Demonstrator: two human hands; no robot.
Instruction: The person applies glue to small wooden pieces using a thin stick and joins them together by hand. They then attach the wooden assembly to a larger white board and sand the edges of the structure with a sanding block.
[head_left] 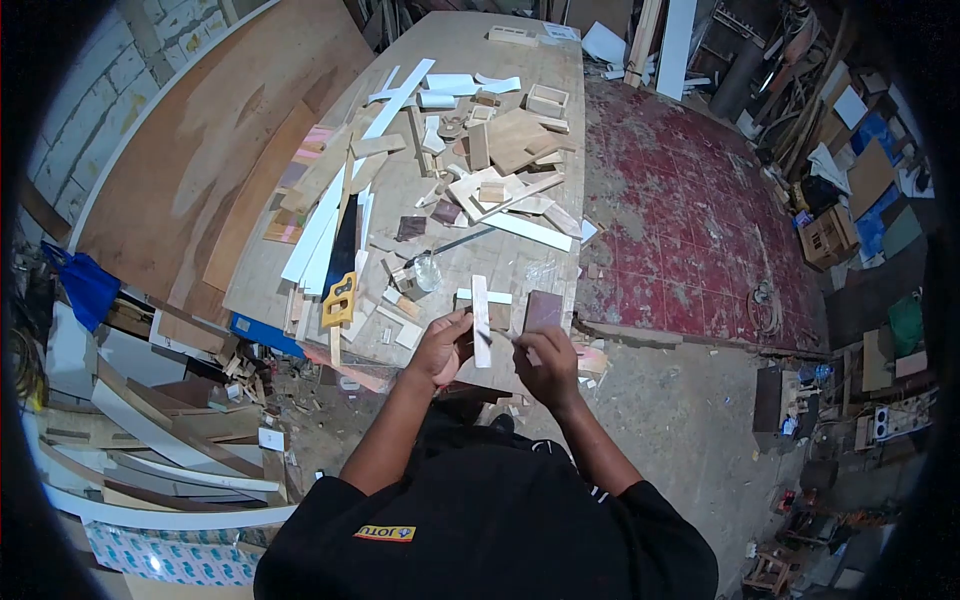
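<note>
My left hand point(441, 347) grips a narrow white strip point(481, 320) that stands upright above the near edge of the plywood workbench point(505, 262). Close on its right, my right hand point(546, 362) is curled with its fingertips against the strip's lower end; a thin tool may be in it, but I cannot tell. A small dark brown square piece point(543, 309) lies on the bench just behind my right hand.
A hand saw with a yellow handle point(340, 296) lies left of my hands. Wood offcuts point(510, 140) and white strips point(325, 215) litter the bench. A small glass jar point(424, 271) stands nearby. Plywood sheets point(200, 150) lean at left; red tiled floor point(690, 220) at right.
</note>
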